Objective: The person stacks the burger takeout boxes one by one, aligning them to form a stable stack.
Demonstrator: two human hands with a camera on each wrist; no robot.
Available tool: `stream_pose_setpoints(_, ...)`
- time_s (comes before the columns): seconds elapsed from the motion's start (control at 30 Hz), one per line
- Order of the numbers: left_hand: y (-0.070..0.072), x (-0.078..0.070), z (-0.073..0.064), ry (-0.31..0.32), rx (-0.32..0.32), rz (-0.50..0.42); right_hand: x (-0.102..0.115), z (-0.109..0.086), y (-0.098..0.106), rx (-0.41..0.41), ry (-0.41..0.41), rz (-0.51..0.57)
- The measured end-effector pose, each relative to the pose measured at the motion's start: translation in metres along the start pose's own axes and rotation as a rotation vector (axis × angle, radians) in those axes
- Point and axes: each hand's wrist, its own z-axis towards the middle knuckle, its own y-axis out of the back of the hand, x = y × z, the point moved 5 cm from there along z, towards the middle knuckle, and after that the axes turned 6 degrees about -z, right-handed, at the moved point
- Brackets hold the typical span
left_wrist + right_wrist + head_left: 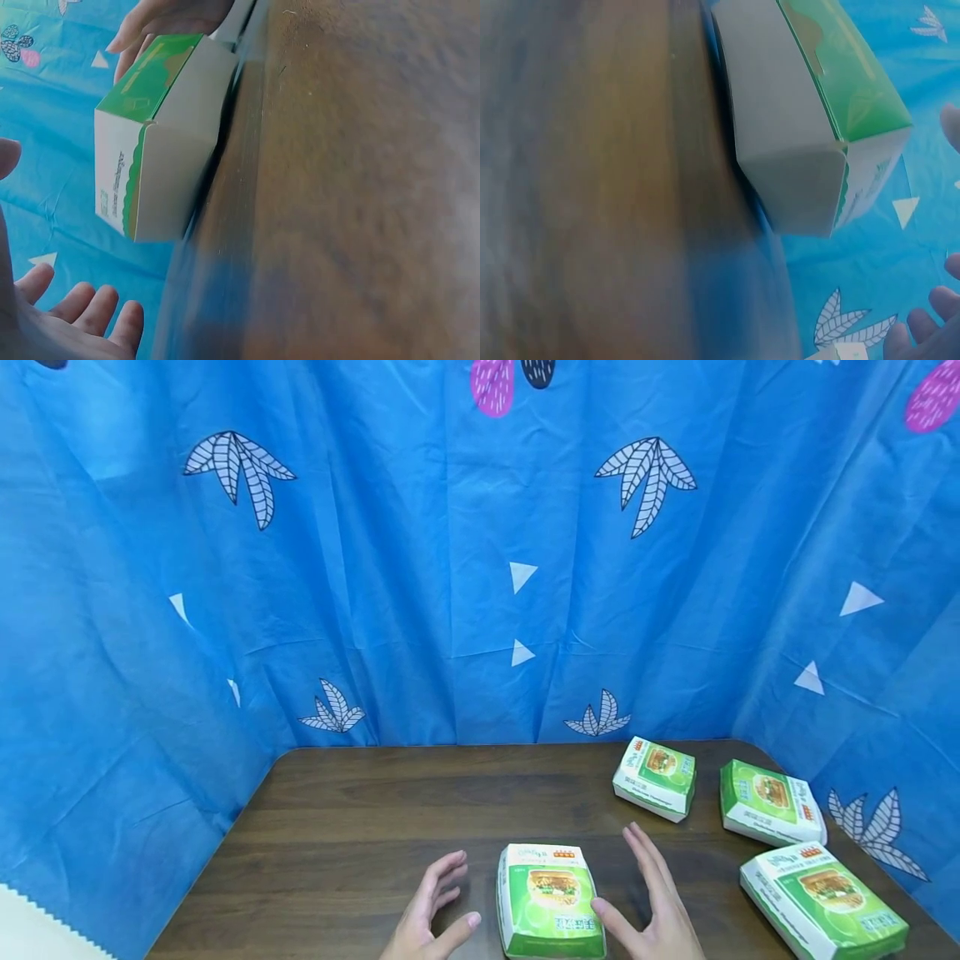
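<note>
A green and white burger box (551, 902) with a burger picture on its lid stands closed on the table between my two hands. To its left is my left hand (435, 914), fingers spread and apart from the box. My right hand (652, 906) is on the other side, its fingers extended; the thumb is at the box's right edge, and I cannot tell whether it touches. In the left wrist view the box (165, 142) shows its plain white side, with the left fingers (94, 311) below it. The right wrist view also shows the box (795, 112) beyond the right fingertips.
Three more burger boxes are at the table's right: one at the back (656, 777), one at the far right (772, 802) and one nearer (825, 897). Blue patterned curtains (465, 568) enclose the dark wooden table (337, 843) at the back and sides.
</note>
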Motion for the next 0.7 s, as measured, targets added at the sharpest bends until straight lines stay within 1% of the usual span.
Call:
stream_pose_setpoints(0.07,-0.002,0.000,0.002,0.009,0.009,-0.005,-0.001,0.001,0.002,-0.003,-0.007,-0.003)
stream_pose_setpoints(0.13,-0.003,0.000,0.004,0.044,0.008,-0.015,-0.002,0.001,0.003,-0.005,-0.011,-0.005)
stream_pose_setpoints(0.2,-0.004,-0.002,0.007,0.022,0.000,-0.001,-0.002,0.001,0.004,-0.018,-0.007,-0.015)
stream_pose_setpoints(0.3,-0.005,-0.003,0.009,-0.012,-0.026,0.023,-0.002,0.001,0.006,-0.052,0.027,-0.017)
stream_pose_setpoints(0.37,-0.006,-0.004,0.010,-0.045,-0.022,0.041,-0.003,0.002,0.008,-0.061,0.032,-0.019)
stream_pose_setpoints(0.4,-0.007,-0.004,0.011,-0.028,-0.022,0.033,-0.004,0.003,0.009,-0.051,0.017,-0.022)
stream_pose_setpoints(0.53,-0.010,-0.002,0.014,0.003,0.022,0.043,-0.008,0.006,0.016,-0.033,-0.036,-0.053)
stream_pose_setpoints(0.6,-0.011,0.000,0.015,0.023,0.034,0.055,-0.010,0.008,0.020,-0.058,-0.037,-0.072)
stream_pose_setpoints(0.7,-0.011,0.000,0.016,-0.005,0.037,0.095,-0.014,0.008,0.027,-0.144,0.003,-0.111)
